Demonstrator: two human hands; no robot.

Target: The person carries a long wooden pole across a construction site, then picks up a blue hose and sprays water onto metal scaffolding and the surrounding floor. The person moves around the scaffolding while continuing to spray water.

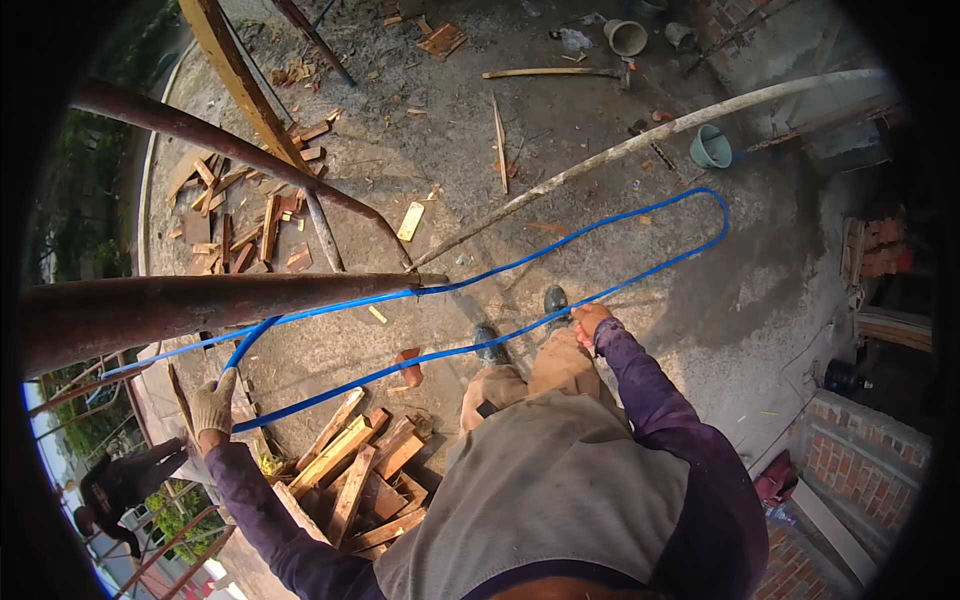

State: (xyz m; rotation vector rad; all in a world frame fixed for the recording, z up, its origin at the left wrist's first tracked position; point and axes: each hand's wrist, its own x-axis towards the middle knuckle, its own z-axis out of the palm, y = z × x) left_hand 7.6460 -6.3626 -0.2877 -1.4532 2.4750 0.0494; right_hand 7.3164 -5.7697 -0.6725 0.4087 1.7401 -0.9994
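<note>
A long blue hose [640,272] makes a narrow loop across the ground in front of me, its far bend at the right. At the left, my left hand [212,408], in a pale work glove, is closed around the hose; one length rises from it and another emerges beside the wrist. My right hand [590,324] is bare and closed, with its fingers at the near strand of the hose, just above my right boot. Part of the far strand passes behind a rusty pole [230,308].
Splintered timber [350,470] is heaped by my left leg, with more wood scraps [240,235] farther off. A wooden beam [235,75] and a long pale pole [640,140] cross the space. A teal bucket [711,147] sits far right; another person [125,485] is beyond the left edge.
</note>
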